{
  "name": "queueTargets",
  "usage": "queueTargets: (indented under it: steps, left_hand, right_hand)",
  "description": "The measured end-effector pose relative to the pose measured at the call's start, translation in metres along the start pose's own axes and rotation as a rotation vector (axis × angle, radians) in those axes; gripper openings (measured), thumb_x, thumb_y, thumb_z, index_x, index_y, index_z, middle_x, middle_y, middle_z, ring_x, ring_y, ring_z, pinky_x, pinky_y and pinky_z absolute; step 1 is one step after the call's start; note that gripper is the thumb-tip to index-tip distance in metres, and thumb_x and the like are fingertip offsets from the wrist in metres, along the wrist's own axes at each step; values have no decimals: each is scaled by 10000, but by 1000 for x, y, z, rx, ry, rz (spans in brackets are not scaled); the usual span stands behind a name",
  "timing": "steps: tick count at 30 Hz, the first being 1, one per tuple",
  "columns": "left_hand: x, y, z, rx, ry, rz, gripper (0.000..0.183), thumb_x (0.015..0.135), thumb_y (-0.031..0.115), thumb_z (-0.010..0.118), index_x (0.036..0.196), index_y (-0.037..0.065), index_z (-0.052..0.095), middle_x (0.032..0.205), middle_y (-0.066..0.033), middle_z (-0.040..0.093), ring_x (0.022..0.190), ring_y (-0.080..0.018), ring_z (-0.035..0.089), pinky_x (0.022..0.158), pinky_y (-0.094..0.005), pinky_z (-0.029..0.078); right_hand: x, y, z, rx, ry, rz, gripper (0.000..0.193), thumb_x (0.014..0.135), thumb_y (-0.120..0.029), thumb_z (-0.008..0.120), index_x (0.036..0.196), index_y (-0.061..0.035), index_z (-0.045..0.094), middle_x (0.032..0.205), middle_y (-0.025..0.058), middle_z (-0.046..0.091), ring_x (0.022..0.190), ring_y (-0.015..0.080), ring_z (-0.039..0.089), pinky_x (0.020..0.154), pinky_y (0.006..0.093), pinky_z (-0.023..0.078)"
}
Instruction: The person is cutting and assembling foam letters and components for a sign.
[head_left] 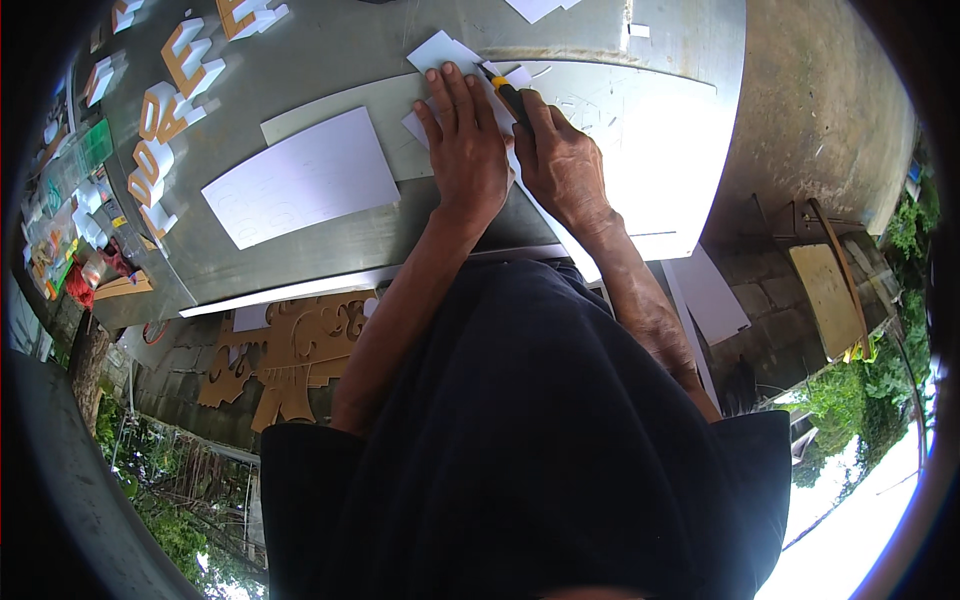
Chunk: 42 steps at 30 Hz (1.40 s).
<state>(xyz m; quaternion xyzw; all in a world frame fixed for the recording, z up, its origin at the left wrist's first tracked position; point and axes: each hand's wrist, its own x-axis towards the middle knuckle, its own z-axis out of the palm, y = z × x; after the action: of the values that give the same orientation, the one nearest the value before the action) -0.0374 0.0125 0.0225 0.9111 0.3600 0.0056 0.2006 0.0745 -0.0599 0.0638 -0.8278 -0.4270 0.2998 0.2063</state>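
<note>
My left hand [468, 160] lies flat with its fingers stretched out, pressing on a narrow white sheet [438, 52] on the table. My right hand [565, 165] grips a box cutter [508, 97] with a black and yellow handle. The cutter's tip points up and left, close to the left fingertips, at the edge of the narrow sheet. Under both hands spreads a larger pale sheet [650, 150], brightly lit on the right, with small white offcuts on it. Left of my hands rests a loose white sheet [305, 180] with faint marks.
Brown-and-white block letters [187, 60] stand along the left of the grey metal table [330, 50]. Beyond them is a cluttered heap with a green container [95, 145]. Cut-out brown boards [310, 345] lie below the table's near edge. A board [825, 300] leans at the right.
</note>
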Motion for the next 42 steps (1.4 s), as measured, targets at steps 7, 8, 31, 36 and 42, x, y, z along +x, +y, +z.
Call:
queueTargets:
  steps: [7, 8, 31, 36, 42]
  left_hand:
    - [0, -1, 1, -1, 0, 1, 783, 858, 220, 731, 1450, -154, 381, 1587, -370, 189, 1514, -499, 112, 1170, -669, 141]
    - [0, -2, 2, 20, -12, 2, 781, 859, 222, 728, 1449, -155, 382, 1586, -369, 193, 1514, -499, 114, 1171, -668, 137]
    - [-4, -2, 3, -37, 73, 33, 926, 746, 188, 843, 1453, -156, 352, 1584, -338, 240, 1499, -506, 172, 1160, -661, 217]
    - [-4, -3, 2, -9, 85, 38, 908, 768, 227, 833, 1447, -158, 370, 1602, -328, 210, 1523, -469, 125, 1180, -651, 180]
    - [-25, -16, -7, -35, 63, 52, 828, 823, 235, 785, 1446, -132, 382, 1599, -297, 244, 1516, -448, 175, 1185, -610, 234]
  right_hand:
    - [0, -3, 1, -29, 5, -13, 359, 968, -142, 586, 1306, -67, 490, 969, 178, 686, 744, 400, 706, 619, 487, 584]
    - [0, -4, 1, -50, -4, 1, 350, 966, -138, 585, 1295, -67, 487, 957, 177, 684, 731, 400, 705, 609, 491, 583]
    - [-80, 22, -31, -4, 108, 84, 341, 922, -93, 619, 1240, -18, 522, 937, 198, 694, 781, 412, 698, 714, 503, 554]
    - [-45, 22, -15, 186, 198, 159, 369, 900, -99, 663, 1221, -25, 498, 974, 236, 705, 795, 410, 704, 715, 487, 547]
    - [4, 18, 16, -97, 275, 132, 371, 880, -302, 725, 1063, -38, 538, 892, 171, 701, 759, 374, 716, 650, 469, 549]
